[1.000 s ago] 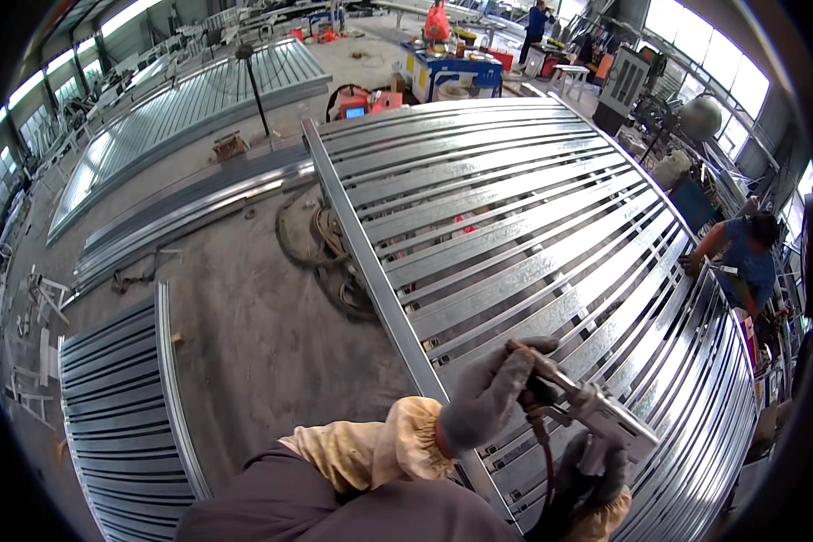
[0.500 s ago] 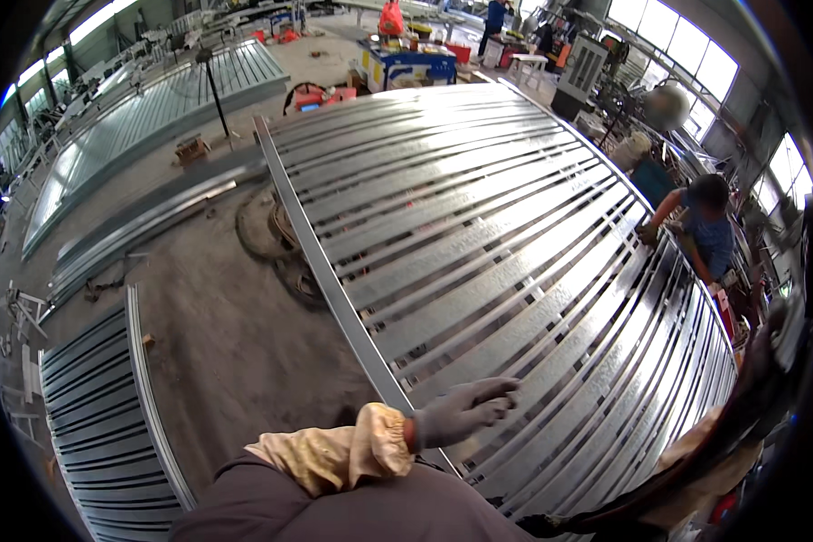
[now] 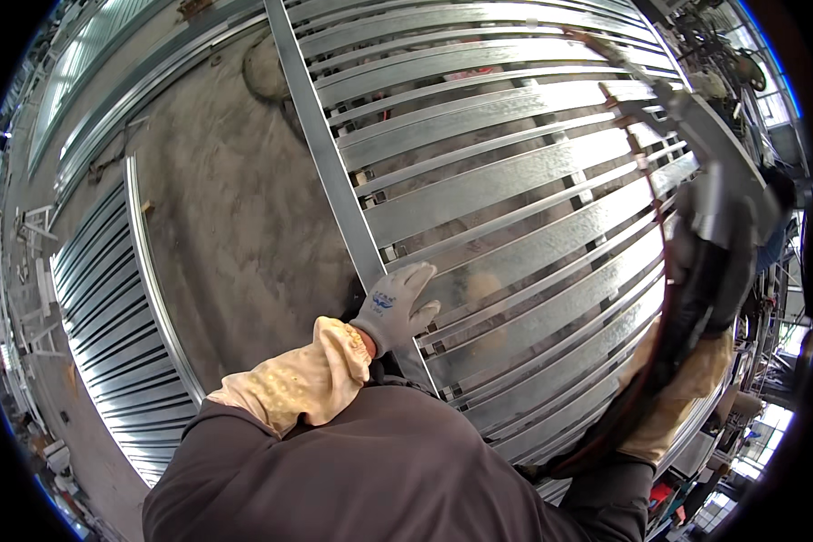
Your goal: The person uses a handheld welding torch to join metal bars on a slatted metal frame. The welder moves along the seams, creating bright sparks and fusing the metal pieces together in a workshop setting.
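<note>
My left hand (image 3: 397,303), in a grey work glove and pale sleeve guard, lies at the near corner of a slatted metal panel (image 3: 470,212). Its fingers are stretched out and the thumb is apart, beside the panel's long side rail (image 3: 321,154); nothing is in it. On the right, my right hand (image 3: 709,248), in a dark glove, is raised over the panel and closed round a grey tool with two long prongs (image 3: 709,135). Motion blurs the tool, so its exact kind is unclear. A thick dark cable (image 3: 619,406) runs down from it along my forearm.
A smaller slatted panel (image 3: 108,316) lies on the floor at left. Long metal profiles (image 3: 140,95) and another panel (image 3: 72,68) are beyond it. A coiled hose (image 3: 262,72) lies beside the rail. Racks and clutter line the right side, where a person is mostly hidden.
The view has tilted down toward my body. My left hand has drawn back from over the slats to the side rail. My right hand has swung the tool up and inward over the panel.
</note>
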### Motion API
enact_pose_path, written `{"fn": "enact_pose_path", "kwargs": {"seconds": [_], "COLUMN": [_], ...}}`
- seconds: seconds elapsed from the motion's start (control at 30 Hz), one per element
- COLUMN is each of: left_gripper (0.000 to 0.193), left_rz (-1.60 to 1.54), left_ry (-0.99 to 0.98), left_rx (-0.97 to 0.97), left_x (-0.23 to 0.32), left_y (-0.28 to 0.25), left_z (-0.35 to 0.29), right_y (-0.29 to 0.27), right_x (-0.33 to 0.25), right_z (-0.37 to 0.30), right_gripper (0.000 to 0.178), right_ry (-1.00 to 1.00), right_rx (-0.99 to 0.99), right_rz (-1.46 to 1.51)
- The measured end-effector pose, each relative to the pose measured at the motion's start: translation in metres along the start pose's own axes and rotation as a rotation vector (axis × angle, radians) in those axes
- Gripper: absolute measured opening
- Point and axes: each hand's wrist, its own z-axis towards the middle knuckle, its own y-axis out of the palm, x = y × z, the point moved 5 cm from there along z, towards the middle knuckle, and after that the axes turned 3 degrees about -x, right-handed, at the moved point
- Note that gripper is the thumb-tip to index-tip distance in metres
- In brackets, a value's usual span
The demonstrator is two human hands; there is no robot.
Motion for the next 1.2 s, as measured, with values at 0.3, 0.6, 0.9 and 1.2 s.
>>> {"fn": "enact_pose_path", "kwargs": {"seconds": [0.3, 0.6, 0.9, 1.2], "left_gripper": [0.065, 0.076, 0.058, 0.071], "left_rz": [0.453, 0.565, 0.486, 0.729], "left_ry": [0.005, -0.217, -0.044, -0.113], "left_rx": [0.025, -0.176, 0.178, 0.127], "left_x": [-0.061, -0.093, -0.083, -0.115], "left_y": [-0.021, 0.007, -0.009, -0.078], "left_z": [0.093, 0.131, 0.128, 0.13], "right_y": [0.053, 0.078, 0.058, 0.017], "right_x": [0.182, 0.252, 0.278, 0.256], "right_z": [0.089, 0.102, 0.094, 0.078], "right_gripper": [0.03, 0.031, 0.031, 0.052], "right_ry": [0.377, 0.585, 0.627, 0.344], "right_rx": [0.02, -0.178, -0.21, 0.076], "right_rz": [0.063, 0.063, 0.105, 0.338]}}
